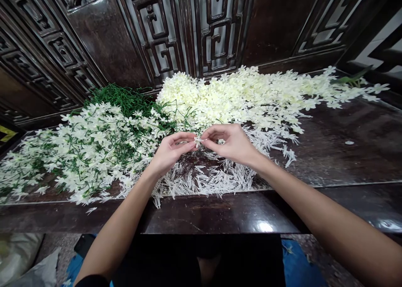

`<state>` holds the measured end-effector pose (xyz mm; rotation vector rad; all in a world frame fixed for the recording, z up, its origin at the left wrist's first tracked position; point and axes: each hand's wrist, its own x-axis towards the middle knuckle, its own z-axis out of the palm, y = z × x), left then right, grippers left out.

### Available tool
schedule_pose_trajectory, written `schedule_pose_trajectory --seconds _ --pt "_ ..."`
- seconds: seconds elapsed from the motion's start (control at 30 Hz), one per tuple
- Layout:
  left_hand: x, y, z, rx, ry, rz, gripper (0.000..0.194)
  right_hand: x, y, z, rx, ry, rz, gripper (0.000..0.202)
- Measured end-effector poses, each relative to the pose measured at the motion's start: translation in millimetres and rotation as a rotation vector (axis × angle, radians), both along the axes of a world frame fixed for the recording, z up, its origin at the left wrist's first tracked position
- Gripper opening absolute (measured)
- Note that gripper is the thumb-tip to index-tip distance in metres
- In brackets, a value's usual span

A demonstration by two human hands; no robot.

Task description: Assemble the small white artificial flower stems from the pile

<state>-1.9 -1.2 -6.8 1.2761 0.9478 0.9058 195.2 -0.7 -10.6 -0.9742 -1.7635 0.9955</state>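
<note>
Both bare forearms reach to twelve o'clock, where I see my left hand (pixel 171 151) and right hand (pixel 230 144) pinching one small white plastic flower (pixel 198 141) between them, its stem lying three-to-nine.

head-high, downward (close) over table (pixel 345 165)

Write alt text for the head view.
Two bare hands, left hand and right hand, pinch one small white flower between them above a dark wooden table. White stems lie beneath, loose blossoms behind, green-stemmed sprays at left.
</note>
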Motion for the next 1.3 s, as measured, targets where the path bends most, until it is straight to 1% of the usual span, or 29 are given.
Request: schedule_pose_trajectory --seconds 0.1,0.23,0.33,0.47,0.57,0.7,0.9,1.17,1.3 --pt "0.0 -0.5 1.1 0.005 -0.004 0.003 0.025 0.6 0.3 0.5 0.015 -0.012 0.005 0.009" --pt "-0.1 -1.7 4.6 0.011 0.060 -0.033 0.024 0.4 -0.4 1.2 -0.014 -0.045 0.025 0.011" --pt "-0.1 -1.7 6.0 -0.008 0.063 -0.044 0.020 0.1 -0.9 1.5 -0.016 -0.039 0.007 0.011" --pt "0.5 -1.1 4.8 0.013 0.026 0.015 0.015 -0.8 -2.2 2.9 0.006 -0.012 -0.020 0.007" --pt "1.0 -1.8 4.8 0.072 0.099 0.040 0.011 -2.6 -4.1 3.5 0.006 0.002 -0.011 0.006" --pt "1.4 -2.9 5.0 0.132 0.206 0.069 0.012 -5.1 -5.6 2.5 -0.027 0.005 -0.009 0.006" --pt "1.5 -2.8 5.0 0.167 0.211 0.120 0.012 -3.0 -4.3 3.3 -0.016 -0.021 0.066 0.022" --pt "4.0 -5.7 7.6 0.150 0.194 0.069 0.013 -3.7 -5.7 2.6 0.003 -0.001 -0.011 0.009" --pt "4.2 -5.5 7.1 0.192 0.213 0.069 0.013 -4.8 -6.4 3.2 0.028 0.013 -0.031 0.006"
